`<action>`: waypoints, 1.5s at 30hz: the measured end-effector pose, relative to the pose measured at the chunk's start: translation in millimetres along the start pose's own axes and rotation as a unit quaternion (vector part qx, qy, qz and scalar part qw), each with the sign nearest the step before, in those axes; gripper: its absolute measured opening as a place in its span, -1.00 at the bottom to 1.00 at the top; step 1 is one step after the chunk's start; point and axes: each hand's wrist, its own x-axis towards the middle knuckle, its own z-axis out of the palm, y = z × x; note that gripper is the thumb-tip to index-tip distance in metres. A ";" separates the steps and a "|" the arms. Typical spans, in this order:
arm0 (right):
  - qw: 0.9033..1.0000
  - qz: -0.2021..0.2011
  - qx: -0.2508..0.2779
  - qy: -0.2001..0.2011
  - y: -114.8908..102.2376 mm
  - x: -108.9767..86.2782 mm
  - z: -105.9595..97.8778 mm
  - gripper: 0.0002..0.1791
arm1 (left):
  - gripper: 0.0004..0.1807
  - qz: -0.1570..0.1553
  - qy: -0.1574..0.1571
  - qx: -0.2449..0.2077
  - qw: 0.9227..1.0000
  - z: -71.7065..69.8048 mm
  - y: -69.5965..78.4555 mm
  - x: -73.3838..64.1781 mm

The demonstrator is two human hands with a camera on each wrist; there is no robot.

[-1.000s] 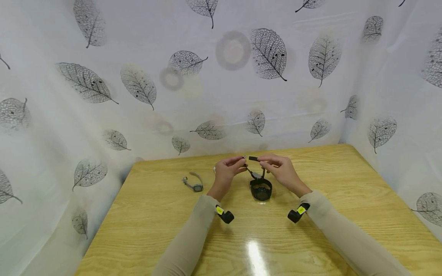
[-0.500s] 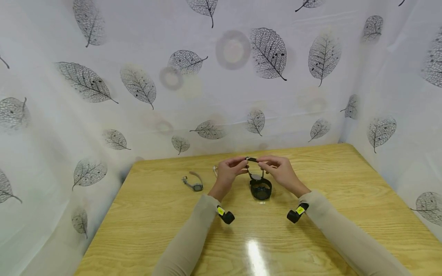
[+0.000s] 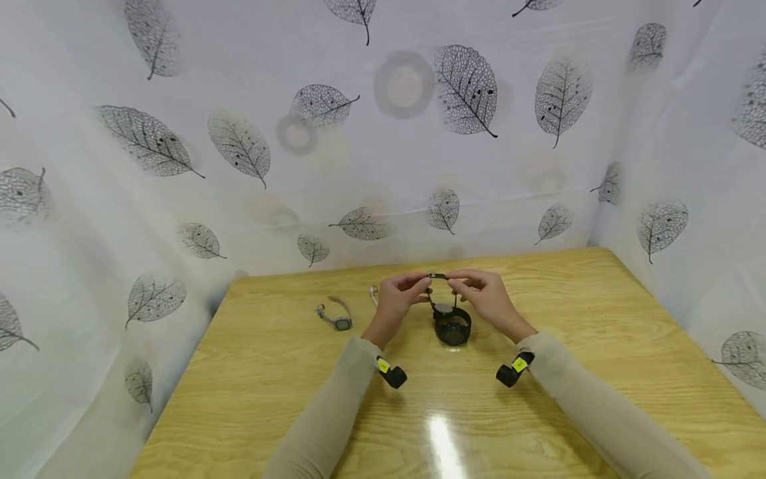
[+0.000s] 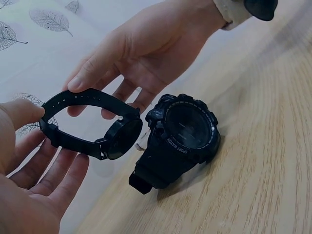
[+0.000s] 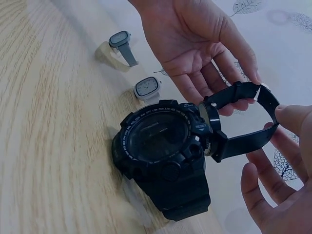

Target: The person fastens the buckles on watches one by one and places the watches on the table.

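Between my two hands is a slim black wristwatch [image 4: 124, 138], its strap bent into a loop with the ends together at the buckle. My left hand [image 3: 395, 303] pinches the loop at the buckle side between thumb and fingers. From the other side, my right hand [image 3: 489, 301] pinches the strap with thumb and forefinger. The watch's round case hangs at the bottom of the loop. Just in front of it, a chunky black sport watch [image 5: 157, 136] stands on the table with its strap closed. Whether the two watches touch cannot be told.
To the left, a grey wristwatch [image 3: 342, 324] lies with its strap unfastened on the wooden table [image 3: 269, 386]. A white wristwatch [image 5: 147, 87] is partly hidden behind my left hand in the head view. A leaf-patterned curtain [image 3: 407, 166] closes off the back.
The two strap ends of the slim watch were apart a second ago. They have come together at the buckle, and the strap forms a loop. The other watches have stayed put.
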 end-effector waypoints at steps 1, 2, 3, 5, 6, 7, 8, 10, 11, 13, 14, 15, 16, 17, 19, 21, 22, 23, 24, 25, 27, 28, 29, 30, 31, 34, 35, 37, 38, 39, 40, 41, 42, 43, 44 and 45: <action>1.000 0.000 0.003 0.000 -0.8 0.1 0.3 -0.72 | -0.69 -0.002 -0.002 -0.001 1.000 0.0 0.3 0.2; 1.000 0.001 0.005 -0.001 -1.4 0.2 0.6 -0.72 | -0.69 -0.004 -0.004 -0.002 1.000 -0.1 0.7 0.3; 1.000 0.001 0.008 -0.002 -1.9 0.3 0.6 -0.72 | -0.69 -0.006 -0.005 -0.003 1.000 -0.2 0.8 0.5; 1.000 -0.001 0.010 -0.006 -2.1 0.4 0.5 -0.71 | -0.69 -0.009 -0.004 -0.004 1.000 -0.3 1.1 0.5; 1.000 -0.003 0.010 -0.009 -2.0 0.7 0.3 -0.71 | -0.69 -0.011 -0.004 -0.003 1.000 -0.4 1.7 0.1; 1.000 -0.004 0.010 -0.011 -1.9 0.9 0.1 -0.71 | -0.69 -0.012 -0.003 -0.003 1.000 -0.4 2.0 0.2; 1.000 -0.005 0.008 -0.013 -1.5 1.2 -0.3 -0.71 | -0.70 -0.014 -0.001 -0.002 1.000 -0.4 2.3 0.3; 1.000 -0.007 0.003 -0.017 -1.6 2.0 -0.5 -0.71 | -0.70 -0.017 0.002 0.000 1.000 -0.6 2.9 0.7; 1.000 -0.007 0.000 -0.020 -2.0 2.3 -0.4 -0.71 | -0.70 -0.019 0.002 0.001 1.000 -0.6 3.4 0.8; 1.000 -0.006 -0.007 -0.025 -3.2 3.0 0.5 -0.71 | -0.70 -0.021 0.001 0.005 1.000 -0.9 4.1 1.1; 1.000 -0.004 -0.011 -0.028 -3.8 3.3 1.2 -0.72 | -0.69 -0.021 -0.002 0.009 1.000 -1.1 4.4 1.0; 0.999 -0.004 -0.013 -0.030 -4.4 3.5 2.0 -0.72 | -0.69 -0.022 -0.005 0.013 1.000 -1.0 4.4 1.1; 0.999 -0.002 -0.016 -0.032 -5.2 3.8 2.9 -0.72 | -0.68 -0.021 -0.009 0.017 1.000 -1.1 4.6 1.1; 0.999 -0.003 -0.018 -0.034 -5.9 4.1 3.7 -0.73 | -0.68 -0.020 -0.013 0.021 1.000 -1.2 5.1 0.8; 0.999 -0.002 -0.018 -0.034 -7.4 4.5 5.6 -0.74 | -0.68 -0.017 -0.021 0.028 0.999 -1.4 5.1 0.5; 0.999 -0.002 -0.017 -0.030 -8.4 4.4 7.0 -0.74 | -0.70 -0.014 -0.026 0.029 0.999 -1.8 5.0 -0.1; 1.000 -0.002 -0.015 -0.027 -8.9 4.5 7.7 -0.74 | -0.70 -0.013 -0.028 0.029 0.999 -2.1 5.1 -0.5; 1.000 -0.003 -0.012 -0.024 -9.2 4.5 8.3 -0.74 | -0.71 -0.012 -0.028 0.028 0.999 -2.5 5.0 -0.7; 1.000 -0.003 -0.008 -0.020 -9.3 4.4 9.1 -0.72 | -0.71 -0.012 -0.028 0.027 0.999 -2.8 4.8 -0.7; 1.000 -0.005 -0.006 -0.017 -9.5 4.4 9.6 -0.71 | -0.71 -0.012 -0.028 0.026 0.999 -3.1 4.5 -0.7; 1.000 -0.007 0.000 -0.015 -9.7 4.8 10.4 -0.68 | -0.72 -0.011 -0.029 0.024 0.999 -3.6 4.1 -0.5; 1.000 -0.007 0.004 -0.014 -9.7 5.1 11.0 -0.66 | -0.72 -0.010 -0.030 0.025 0.999 -3.8 3.8 -0.3; 1.000 -0.006 0.005 -0.013 -9.8 5.3 11.6 -0.65 | -0.72 -0.009 -0.033 0.027 0.999 -4.0 3.6 -0.2; 1.000 -0.004 0.007 -0.013 -10.0 5.6 12.1 -0.65 | -0.73 -0.007 -0.035 0.030 0.999 -4.2 3.4 -0.2; 1.000 -0.002 0.007 -0.013 -10.0 5.8 12.4 -0.66 | -0.73 -0.007 -0.038 0.032 0.999 -4.2 3.0 -0.1; 1.000 0.004 0.007 -0.011 -9.5 6.2 13.4 -0.68 | -0.73 -0.005 -0.046 0.032 0.998 -4.1 1.5 -0.1; 1.000 0.006 0.005 -0.010 -9.3 6.4 13.6 -0.69 | -0.72 -0.005 -0.046 0.032 0.998 -4.0 0.9 -0.2; 1.000 0.008 0.004 -0.010 -8.8 6.9 13.7 -0.68 | -0.71 -0.009 -0.043 0.029 0.999 -3.8 0.0 0.1; 1.000 0.008 0.004 -0.011 -8.6 7.2 13.7 -0.68 | -0.71 -0.010 -0.040 0.028 0.999 -3.7 -0.4 0.2; 1.000 0.008 0.005 -0.011 -8.5 7.3 13.7 -0.67 | -0.70 -0.011 -0.037 0.029 0.999 -3.5 -0.8 0.4; 1.000 0.007 0.005 -0.012 -9.2 7.2 13.8 -0.66 | -0.70 -0.011 -0.033 0.030 0.999 -3.3 -1.0 0.4; 1.000 0.006 0.005 -0.013 -9.7 7.1 13.9 -0.66 | -0.69 -0.011 -0.031 0.031 0.999 -3.1 -1.0 0.3; 1.000 0.005 0.006 -0.014 -10.2 6.7 13.8 -0.66 | -0.68 -0.011 -0.029 0.031 0.999 -2.9 -1.1 0.4; 1.000 0.004 0.007 -0.014 -10.5 6.2 13.7 -0.66 | -0.68 -0.009 -0.027 0.033 0.999 -2.4 -1.3 0.3; 1.000 0.003 0.007 -0.015 -10.6 5.6 13.6 -0.66 | -0.68 -0.007 -0.025 0.035 0.999 -1.9 -1.3 -0.1; 1.000 0.003 0.008 -0.014 -10.5 5.1 13.6 -0.67 | -0.68 -0.006 -0.024 0.036 0.999 -1.4 -1.5 -0.2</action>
